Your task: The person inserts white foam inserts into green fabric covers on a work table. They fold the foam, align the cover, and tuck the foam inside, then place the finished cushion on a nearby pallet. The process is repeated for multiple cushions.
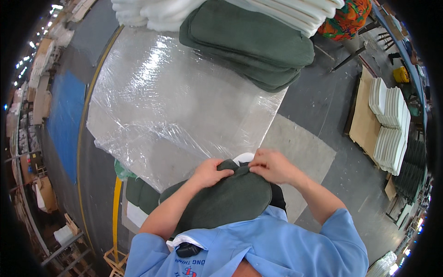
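A dark green fabric cushion cover [221, 198] lies against my front, over the near edge of the plastic-wrapped table. My left hand [212, 173] pinches its far edge with thumb and fingers. Close beside it, my right hand [268, 165] grips the same edge a little to the right. A bit of a white foam pad [244, 158] shows at that edge between my hands; the rest of it is hidden. At the table's far side lies a stack of dark green cushions [251, 39].
White foam pads [286, 11] are piled behind the green stack. Clear plastic film covers the table [184, 97]. More white pads [390, 120] stand on cardboard at the right. A yellow post [117, 212] and folded green covers [140, 195] are at the near left.
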The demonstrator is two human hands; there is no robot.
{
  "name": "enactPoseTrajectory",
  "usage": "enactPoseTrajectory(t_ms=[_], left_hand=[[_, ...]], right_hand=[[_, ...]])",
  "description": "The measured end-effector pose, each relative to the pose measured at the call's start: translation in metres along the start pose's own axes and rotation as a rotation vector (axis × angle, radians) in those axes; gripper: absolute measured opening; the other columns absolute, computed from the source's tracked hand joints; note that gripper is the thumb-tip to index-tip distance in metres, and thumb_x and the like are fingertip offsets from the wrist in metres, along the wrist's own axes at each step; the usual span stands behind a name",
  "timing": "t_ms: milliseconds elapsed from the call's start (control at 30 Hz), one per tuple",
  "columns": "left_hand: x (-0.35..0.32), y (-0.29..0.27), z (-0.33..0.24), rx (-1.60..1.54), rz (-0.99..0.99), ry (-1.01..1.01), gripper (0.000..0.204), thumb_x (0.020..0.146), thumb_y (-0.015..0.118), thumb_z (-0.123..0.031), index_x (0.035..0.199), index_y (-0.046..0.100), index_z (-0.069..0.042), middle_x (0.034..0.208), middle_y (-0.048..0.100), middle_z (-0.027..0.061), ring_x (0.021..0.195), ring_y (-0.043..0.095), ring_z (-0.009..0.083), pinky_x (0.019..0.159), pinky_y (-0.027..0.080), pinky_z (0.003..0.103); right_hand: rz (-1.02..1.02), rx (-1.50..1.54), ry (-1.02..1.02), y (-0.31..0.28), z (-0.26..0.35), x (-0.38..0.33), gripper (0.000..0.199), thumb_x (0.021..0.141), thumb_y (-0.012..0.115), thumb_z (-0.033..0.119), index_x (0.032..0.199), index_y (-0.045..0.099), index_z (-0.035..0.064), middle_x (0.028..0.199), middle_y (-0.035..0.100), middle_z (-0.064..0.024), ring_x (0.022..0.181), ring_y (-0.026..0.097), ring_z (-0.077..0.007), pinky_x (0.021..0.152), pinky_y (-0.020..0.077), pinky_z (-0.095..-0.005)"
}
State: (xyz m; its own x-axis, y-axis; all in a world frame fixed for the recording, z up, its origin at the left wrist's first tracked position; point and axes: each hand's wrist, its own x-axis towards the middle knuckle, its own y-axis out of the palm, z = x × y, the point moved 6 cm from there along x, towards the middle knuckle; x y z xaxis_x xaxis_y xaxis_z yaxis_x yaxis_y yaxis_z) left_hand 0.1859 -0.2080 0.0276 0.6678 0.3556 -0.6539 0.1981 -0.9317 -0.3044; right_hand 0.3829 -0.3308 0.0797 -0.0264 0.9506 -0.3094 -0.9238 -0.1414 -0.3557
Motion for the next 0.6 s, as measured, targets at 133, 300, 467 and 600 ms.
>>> enactPoseTrajectory(t_ms=[133,300,467,600], left_hand=[[-0.025,0.015,-0.028,0.44,-0.327,0.268,0.019,0.089,0.081,-0.022,0.094,0.068,-0.009,0.08,0.072,0.0126,0.081,0.072,0.0365,0.068,0.053,0.049],[-0.027,0.01,-0.038,0.48,-0.484,0.548,0.022,0.078,0.082,-0.014,0.083,0.061,-0.011,0.073,0.061,0.0071,0.073,0.064,0.0322,0.066,0.046,0.048],[-0.026,0.005,-0.042,0.488,-0.501,0.597,0.024,0.075,0.083,-0.011,0.08,0.059,-0.011,0.073,0.06,0.0058,0.073,0.063,0.0312,0.068,0.045,0.047],[-0.021,0.002,-0.035,0.446,-0.486,0.559,0.024,0.076,0.083,-0.011,0.081,0.059,-0.01,0.079,0.06,0.0084,0.077,0.062,0.0329,0.069,0.045,0.046]], right_hand=[[0.044,0.059,-0.035,0.001,0.001,-0.014,0.019,0.1,0.072,0.019,0.109,0.08,0.0035,0.094,0.068,-0.0097,0.081,0.067,-0.0261,0.073,0.0538,-0.0393],[0.132,0.177,0.187,0.002,-0.034,0.021,0.02,0.101,0.07,0.022,0.104,0.076,0.0028,0.084,0.069,-0.0103,0.074,0.067,-0.0247,0.069,0.0527,-0.0399],[0.335,0.01,0.302,0.007,-0.026,0.063,0.027,0.099,0.071,0.031,0.104,0.075,0.0047,0.093,0.075,-0.0171,0.087,0.072,-0.0339,0.079,0.0555,-0.046],[0.332,-0.049,0.094,0.022,-0.029,0.079,0.027,0.098,0.073,0.03,0.104,0.074,0.0039,0.086,0.073,-0.0138,0.077,0.068,-0.0264,0.071,0.0531,-0.0418]])
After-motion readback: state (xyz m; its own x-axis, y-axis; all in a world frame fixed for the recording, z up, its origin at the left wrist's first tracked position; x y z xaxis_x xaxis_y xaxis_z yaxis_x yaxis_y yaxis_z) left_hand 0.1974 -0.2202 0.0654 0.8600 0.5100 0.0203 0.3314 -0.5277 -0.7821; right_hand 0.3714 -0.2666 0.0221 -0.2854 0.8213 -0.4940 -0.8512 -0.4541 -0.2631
